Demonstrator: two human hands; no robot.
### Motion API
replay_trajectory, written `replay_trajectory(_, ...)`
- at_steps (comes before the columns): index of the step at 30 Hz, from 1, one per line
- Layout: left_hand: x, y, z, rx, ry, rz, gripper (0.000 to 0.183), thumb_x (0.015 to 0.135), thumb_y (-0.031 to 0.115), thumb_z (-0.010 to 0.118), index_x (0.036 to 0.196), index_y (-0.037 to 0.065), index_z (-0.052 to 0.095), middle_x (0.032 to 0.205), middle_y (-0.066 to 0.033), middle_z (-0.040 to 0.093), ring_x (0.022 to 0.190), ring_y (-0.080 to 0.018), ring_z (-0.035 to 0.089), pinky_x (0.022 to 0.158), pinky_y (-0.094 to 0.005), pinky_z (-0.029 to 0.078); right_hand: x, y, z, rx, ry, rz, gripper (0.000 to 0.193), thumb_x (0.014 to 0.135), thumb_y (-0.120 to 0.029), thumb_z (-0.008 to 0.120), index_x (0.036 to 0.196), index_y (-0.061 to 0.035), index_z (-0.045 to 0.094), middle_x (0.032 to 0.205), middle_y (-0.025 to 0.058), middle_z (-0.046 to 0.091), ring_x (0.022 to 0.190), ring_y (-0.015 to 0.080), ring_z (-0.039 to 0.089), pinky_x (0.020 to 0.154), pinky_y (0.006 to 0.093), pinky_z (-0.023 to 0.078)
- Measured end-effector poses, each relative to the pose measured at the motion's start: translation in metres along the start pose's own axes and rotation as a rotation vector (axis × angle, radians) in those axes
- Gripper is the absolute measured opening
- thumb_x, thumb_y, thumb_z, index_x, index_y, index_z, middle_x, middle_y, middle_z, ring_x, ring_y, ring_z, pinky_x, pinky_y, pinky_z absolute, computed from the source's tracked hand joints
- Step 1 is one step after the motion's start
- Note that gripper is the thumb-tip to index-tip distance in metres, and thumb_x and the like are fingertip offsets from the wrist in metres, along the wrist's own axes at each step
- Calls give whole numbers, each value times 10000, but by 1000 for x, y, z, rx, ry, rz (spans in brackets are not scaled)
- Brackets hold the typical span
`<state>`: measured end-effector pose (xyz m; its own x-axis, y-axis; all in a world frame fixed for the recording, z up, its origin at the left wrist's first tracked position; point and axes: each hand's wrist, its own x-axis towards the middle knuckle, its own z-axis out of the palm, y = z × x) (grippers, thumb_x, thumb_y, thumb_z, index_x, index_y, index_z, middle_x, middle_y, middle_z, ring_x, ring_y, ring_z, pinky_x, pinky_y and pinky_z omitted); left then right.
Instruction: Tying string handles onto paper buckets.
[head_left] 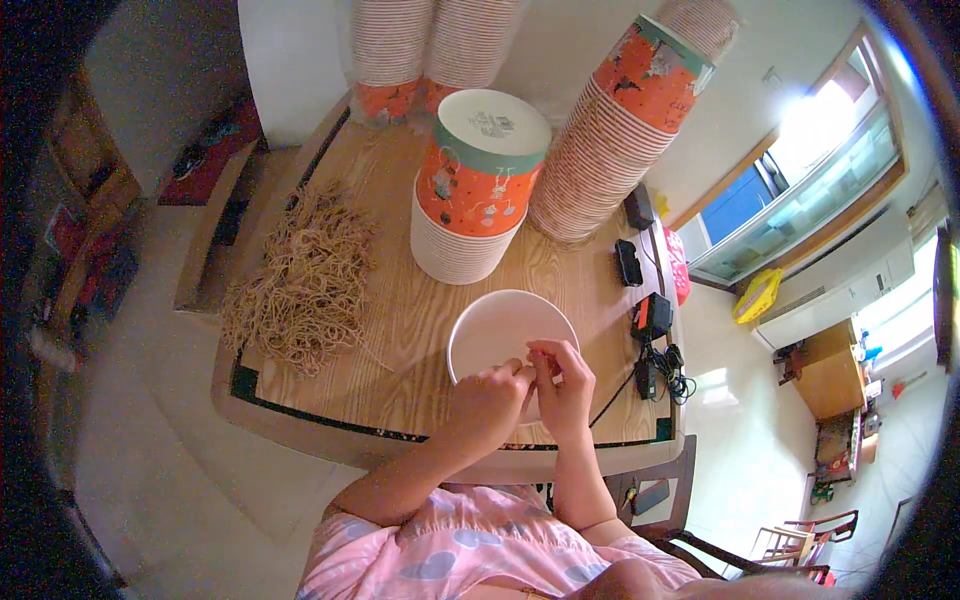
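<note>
My left hand [493, 402] and my right hand [564, 388] meet over the near rim of a white paper bucket [490, 325], whose open mouth faces up. Both hands are closed, fingertips pinched together. Something small and red shows at the right fingertips; its kind is too small to tell. Whatever lies between the left fingers is hidden. Just beyond the bucket, a short stack of upside-down paper buckets [470, 195], orange with green bands, stands on the wooden table [400, 375]. To the left lies a tangled heap of tan twine [305, 285], one loose strand trailing toward the bucket.
A tall leaning stack of nested buckets [605, 140] rises at the far right. Wrapped stacks [390, 50] stand at the back. Black adapters with coiled cables [655, 365] lie along the right edge. A wooden chair [685, 490] is beside me at the right.
</note>
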<state>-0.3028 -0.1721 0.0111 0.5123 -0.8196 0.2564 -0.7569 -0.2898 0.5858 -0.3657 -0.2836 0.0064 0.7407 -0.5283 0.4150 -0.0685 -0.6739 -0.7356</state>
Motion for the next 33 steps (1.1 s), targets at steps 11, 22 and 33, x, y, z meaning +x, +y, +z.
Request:
replay_trajectory(11,1,-3,1,21,-38,12,107,815,168,537,828,68,574,787,-111,582,670,-297,605,579,-392,496,-3,-6,-4,182,161,110,148,785,10,586,925,-36,570,819,45,590,704,123,552,646,238,450)
replay_trajectory(22,-1,-1,4,-32,70,24,122,825,196,549,784,82,560,728,-74,562,624,-262,601,536,-363,491,-38,-81,-63,734,1052,-671,619,722,-229,555,1311,-185,370,1417,135,227,1309,310,196,1054,568,56)
replay_trajectory(33,5,1,3,-28,18,10,108,805,179,557,750,87,550,694,-58,554,616,-254,603,524,-363,486,-30,-40,-70,1580,487,7,687,742,-160,493,1372,-114,223,1388,156,276,1284,282,267,1055,501,143)
